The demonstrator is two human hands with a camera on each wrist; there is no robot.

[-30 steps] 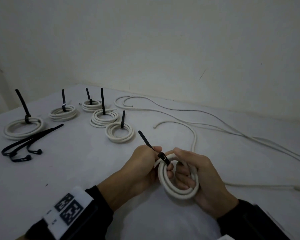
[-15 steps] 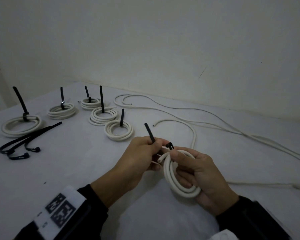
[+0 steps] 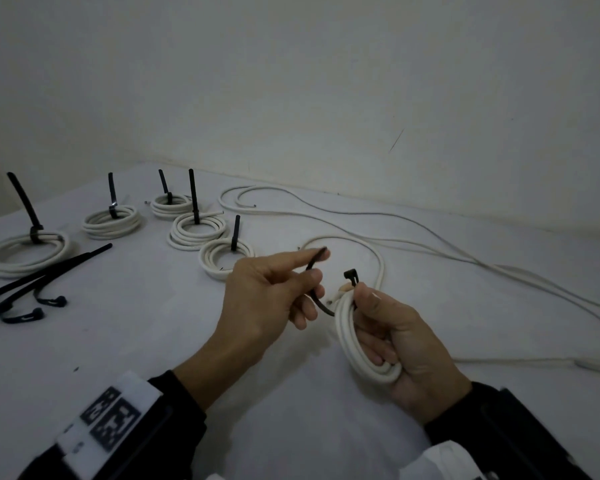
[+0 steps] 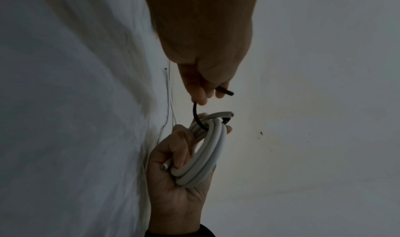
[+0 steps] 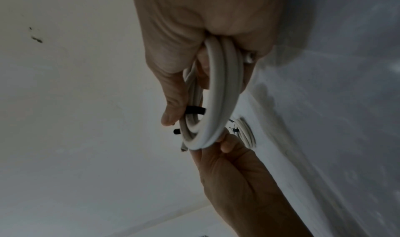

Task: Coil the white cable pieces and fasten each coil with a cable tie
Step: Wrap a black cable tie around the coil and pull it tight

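Note:
My right hand point(image 3: 371, 323) grips a white cable coil point(image 3: 345, 341) and holds it upright above the table. Its thumb presses on the top of the coil beside the head point(image 3: 351, 274) of a black cable tie point(image 3: 313, 271). The tie passes under the coil's top strands and curves up to the left. My left hand point(image 3: 321, 265) pinches the tie's tail between thumb and forefinger, a short way from the head. In the left wrist view the tie point(image 4: 195, 115) hooks round the coil point(image 4: 207, 148). The right wrist view shows the coil point(image 5: 218, 95) and the tie point(image 5: 194, 111).
Several tied coils point(image 3: 194, 230) lie at the back left of the white table point(image 3: 118, 341), their tie tails standing up. Loose black ties point(image 3: 32, 285) lie at the left. Uncoiled white cables point(image 3: 378, 258) run across the back and right, close to the wall.
The coil has been lifted and turned on edge in my right hand. The tie's tail, close to its head a second ago, now stands apart from it, drawn left by my left hand.

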